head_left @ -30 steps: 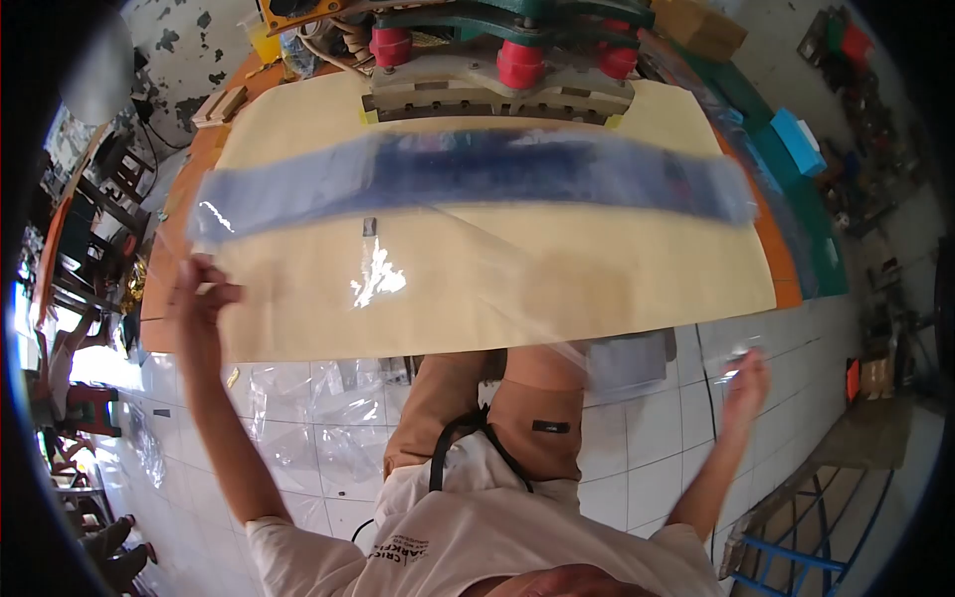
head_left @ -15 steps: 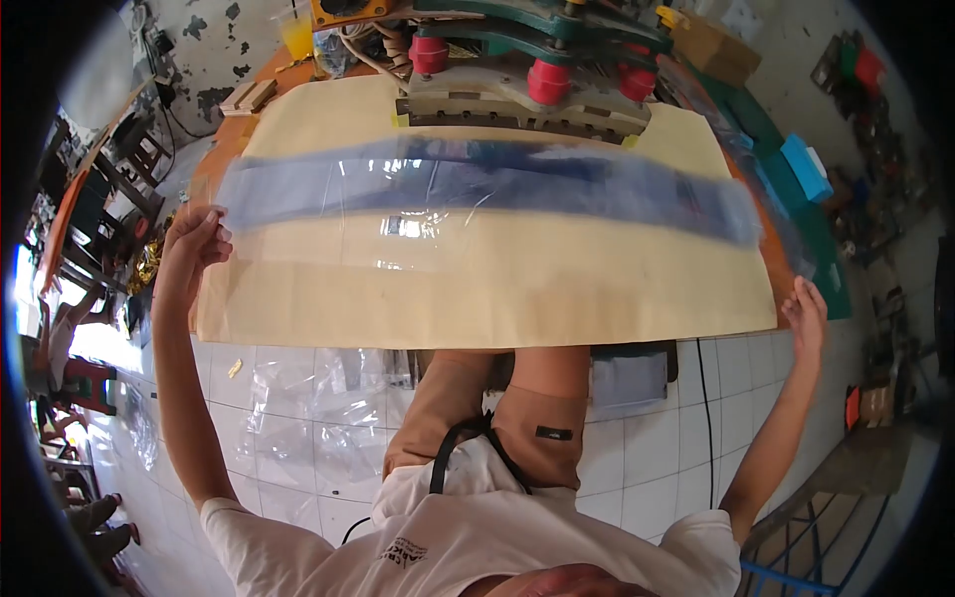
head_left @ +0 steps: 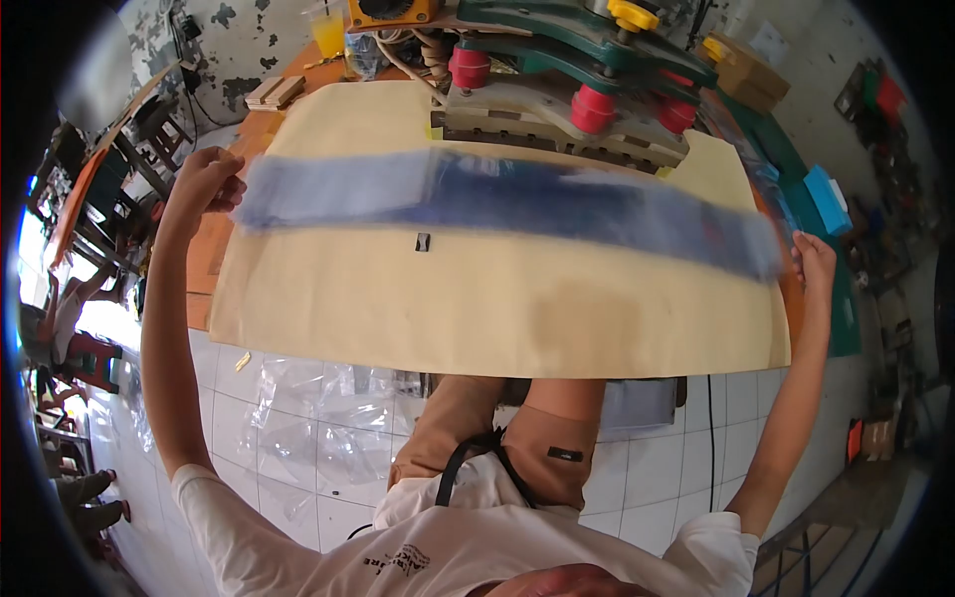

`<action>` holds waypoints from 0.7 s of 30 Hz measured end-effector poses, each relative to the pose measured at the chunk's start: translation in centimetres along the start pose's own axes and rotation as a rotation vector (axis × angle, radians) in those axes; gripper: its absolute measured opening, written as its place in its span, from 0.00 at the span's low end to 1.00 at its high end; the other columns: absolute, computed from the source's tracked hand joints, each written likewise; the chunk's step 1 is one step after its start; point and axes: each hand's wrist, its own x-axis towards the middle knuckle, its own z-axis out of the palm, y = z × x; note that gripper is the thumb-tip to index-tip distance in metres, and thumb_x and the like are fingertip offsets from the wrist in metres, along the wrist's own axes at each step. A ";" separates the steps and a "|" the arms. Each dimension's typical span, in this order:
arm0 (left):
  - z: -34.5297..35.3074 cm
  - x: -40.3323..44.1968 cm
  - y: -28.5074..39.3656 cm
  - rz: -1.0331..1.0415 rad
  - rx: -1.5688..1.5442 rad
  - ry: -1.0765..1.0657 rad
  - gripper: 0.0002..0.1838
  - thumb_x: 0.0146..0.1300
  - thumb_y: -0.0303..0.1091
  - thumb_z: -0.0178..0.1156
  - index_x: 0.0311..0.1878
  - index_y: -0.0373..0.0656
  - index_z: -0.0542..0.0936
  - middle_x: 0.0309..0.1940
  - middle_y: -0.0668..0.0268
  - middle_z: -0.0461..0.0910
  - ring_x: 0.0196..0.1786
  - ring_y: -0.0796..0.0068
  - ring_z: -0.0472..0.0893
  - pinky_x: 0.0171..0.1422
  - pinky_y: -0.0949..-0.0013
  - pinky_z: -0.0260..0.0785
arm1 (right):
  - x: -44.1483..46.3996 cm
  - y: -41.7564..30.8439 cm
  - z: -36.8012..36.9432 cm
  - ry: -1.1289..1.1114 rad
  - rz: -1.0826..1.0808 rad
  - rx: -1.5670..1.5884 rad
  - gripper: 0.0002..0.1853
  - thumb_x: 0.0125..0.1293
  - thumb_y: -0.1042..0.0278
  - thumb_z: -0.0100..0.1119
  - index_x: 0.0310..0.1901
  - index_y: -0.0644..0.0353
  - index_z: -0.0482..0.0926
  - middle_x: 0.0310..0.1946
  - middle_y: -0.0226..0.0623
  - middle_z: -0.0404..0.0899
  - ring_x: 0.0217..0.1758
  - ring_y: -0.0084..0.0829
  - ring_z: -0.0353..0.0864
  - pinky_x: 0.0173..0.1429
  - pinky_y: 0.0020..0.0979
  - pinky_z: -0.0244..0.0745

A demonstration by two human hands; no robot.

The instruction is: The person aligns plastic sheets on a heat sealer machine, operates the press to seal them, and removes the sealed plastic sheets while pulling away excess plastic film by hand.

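Bluish plastic strip [head_left: 517, 197], blurred, across tan sheet [head_left: 477, 298] on worktop [head_left: 205, 261], in front of green-armed machine [head_left: 567, 62]. Left hand [head_left: 211, 181] with fingers curled at strip's left end; right hand [head_left: 816, 261] with fingers bent just beside its right end. Full closure of each grip, and any hold on plastic, indeterminable.

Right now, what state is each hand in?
Left hand: fingers curled closed by the bluish plastic's left end; can't tell if it holds any.
Right hand: fingers closed by the right end; hold likewise unclear.
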 end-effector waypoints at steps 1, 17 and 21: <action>0.0 0.4 0.2 -0.011 0.026 -0.012 0.10 0.61 0.39 0.58 0.36 0.41 0.76 0.23 0.67 0.79 0.22 0.80 0.78 0.26 0.75 0.72 | 0.4 -0.3 0.4 -0.003 -0.003 0.001 0.10 0.62 0.62 0.63 0.36 0.61 0.81 0.19 0.26 0.75 0.14 0.15 0.67 0.15 0.20 0.54; 2.4 3.8 -3.3 0.210 0.558 0.104 0.16 0.53 0.42 0.64 0.27 0.35 0.79 0.21 0.59 0.80 0.24 0.69 0.80 0.30 0.65 0.69 | 3.6 1.2 4.8 0.012 -0.076 -0.405 0.13 0.58 0.57 0.64 0.34 0.59 0.84 0.20 0.27 0.78 0.18 0.19 0.71 0.24 0.25 0.66; 2.8 3.2 -3.2 0.331 0.681 0.169 0.18 0.50 0.43 0.65 0.28 0.34 0.78 0.25 0.50 0.79 0.33 0.51 0.80 0.39 0.58 0.70 | 2.5 0.8 4.9 0.025 -0.082 -0.488 0.15 0.57 0.52 0.64 0.35 0.56 0.85 0.25 0.30 0.83 0.23 0.24 0.78 0.31 0.30 0.73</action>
